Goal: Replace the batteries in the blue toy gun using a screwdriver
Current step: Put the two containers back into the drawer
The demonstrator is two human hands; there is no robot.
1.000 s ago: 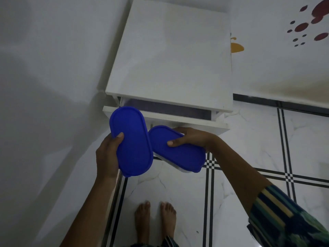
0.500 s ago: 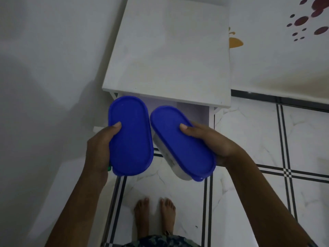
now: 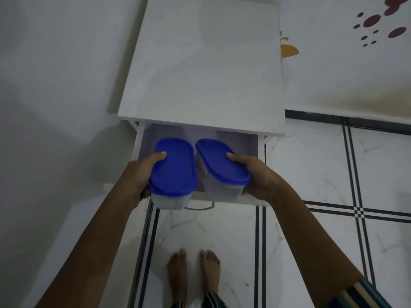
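Two oval clear plastic containers with blue lids are held side by side over the open drawer (image 3: 142,150) of a white cabinet (image 3: 204,70). My left hand (image 3: 142,172) grips the left container (image 3: 173,170) by its outer side, thumb on the lid. My right hand (image 3: 258,176) grips the right container (image 3: 220,165) the same way; it tilts slightly to the right. Their contents cannot be made out. No blue toy gun, screwdriver or batteries are in view.
The drawer is pulled out toward me, its metal handle (image 3: 200,206) showing below the containers. A white wall stands at the left, a white wall with red and orange marks (image 3: 375,21) at the right. My bare feet (image 3: 193,272) rest on the tiled floor.
Both containers have moved forward and down over the drawer, and now sit more level. The drawer shows further open than a second ago.
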